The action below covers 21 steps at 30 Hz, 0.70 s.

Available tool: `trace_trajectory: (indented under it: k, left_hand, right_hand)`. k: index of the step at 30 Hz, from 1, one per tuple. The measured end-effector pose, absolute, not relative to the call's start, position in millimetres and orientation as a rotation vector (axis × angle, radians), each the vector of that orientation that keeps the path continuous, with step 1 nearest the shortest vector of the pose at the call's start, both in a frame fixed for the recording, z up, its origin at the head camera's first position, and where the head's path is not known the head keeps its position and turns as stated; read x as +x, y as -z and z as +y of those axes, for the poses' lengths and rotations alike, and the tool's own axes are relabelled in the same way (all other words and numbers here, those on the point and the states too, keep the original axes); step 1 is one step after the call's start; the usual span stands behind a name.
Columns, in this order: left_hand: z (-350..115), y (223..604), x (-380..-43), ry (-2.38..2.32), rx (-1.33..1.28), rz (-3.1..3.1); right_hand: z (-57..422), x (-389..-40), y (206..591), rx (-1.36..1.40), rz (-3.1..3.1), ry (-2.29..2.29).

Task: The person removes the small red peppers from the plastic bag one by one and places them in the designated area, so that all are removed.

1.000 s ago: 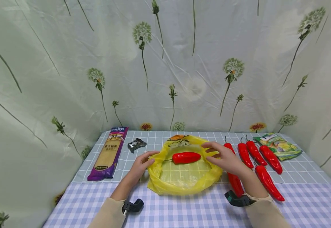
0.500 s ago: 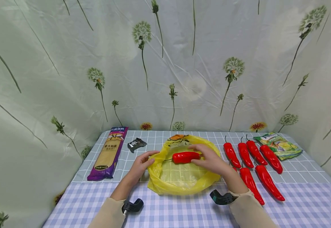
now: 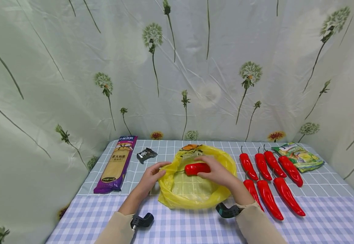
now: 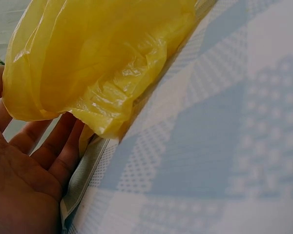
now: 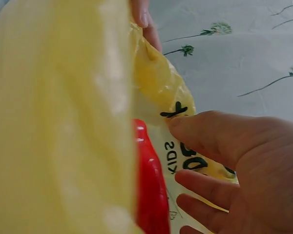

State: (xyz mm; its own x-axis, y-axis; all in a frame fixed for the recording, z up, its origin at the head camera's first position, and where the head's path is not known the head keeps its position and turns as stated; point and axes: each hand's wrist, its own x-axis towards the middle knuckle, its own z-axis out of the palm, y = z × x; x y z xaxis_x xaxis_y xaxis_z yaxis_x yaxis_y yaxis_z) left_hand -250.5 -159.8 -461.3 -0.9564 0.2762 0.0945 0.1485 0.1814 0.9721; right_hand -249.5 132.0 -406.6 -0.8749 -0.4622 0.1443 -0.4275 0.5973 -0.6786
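In the head view a yellow plastic bag (image 3: 195, 204) lies with its mouth wide, one red chili pepper (image 3: 193, 169) inside it. My left hand (image 3: 149, 176) is at the bag's left rim, fingers extended against the plastic; the left wrist view has these fingers (image 4: 53, 146) reaching behind the bag (image 4: 112, 63). My right hand (image 3: 216, 172) reaches into the bag over the pepper's right end, thumb and fingers spread around it. From the right wrist, the fingers (image 5: 205, 187) look nearly straight beside the pepper (image 5: 151, 185), which the bag wall partly hides; contact is unclear.
Several red chili peppers (image 3: 265, 198) lie in two rows to the right. Behind them is a green and yellow packet (image 3: 299, 156). A purple pasta pack (image 3: 116, 166) and a small black packet (image 3: 146, 155) lie on the left of the checked tablecloth (image 3: 177, 227).
My right hand has moved left and down from the bag's right rim to the chili pepper inside. The left hand has stayed at the left rim.
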Motion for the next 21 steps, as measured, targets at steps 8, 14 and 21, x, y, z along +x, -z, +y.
trace_trajectory:
  k: [8,14,21]
  left_hand:
    - [-159.7,460.6,-250.1,-1.902,0.420,2.326]
    - [-159.5,459.4,-249.2,-1.903,0.419,2.323]
    - [-160.1,459.6,-249.4,-1.901,0.437,2.310]
  right_hand:
    - [126.8,-252.3,413.3,-0.827,2.746,1.105]
    - [126.0,-251.3,415.2,-0.892,2.762,1.048]
    - [125.2,-246.7,414.8,-0.781,2.765,0.989]
